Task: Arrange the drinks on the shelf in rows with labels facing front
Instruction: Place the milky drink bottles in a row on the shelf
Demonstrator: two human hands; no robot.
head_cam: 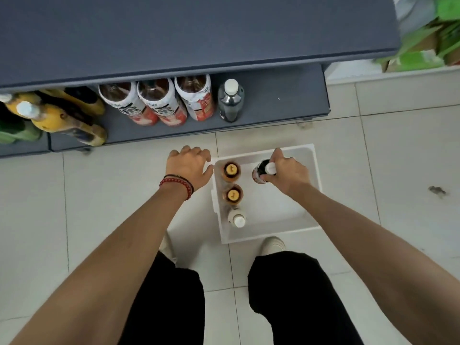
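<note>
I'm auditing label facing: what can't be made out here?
Head view:
The three bottles in the white bin: labels unseen, only caps show.
The dark bottle in the right hand: label mostly hidden by that hand.
The red-and-white bottles: tops hidden under the upper shelf.
The yellow bottles: blurred, labels unreadable.

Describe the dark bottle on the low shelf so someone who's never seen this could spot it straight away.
Start at the low grey shelf. Three bottles with red and white labels stand side by side on it, and the dark bottle stands at their right end. Unlike them it is slimmer, has no red label, and shows a white cap.
</note>
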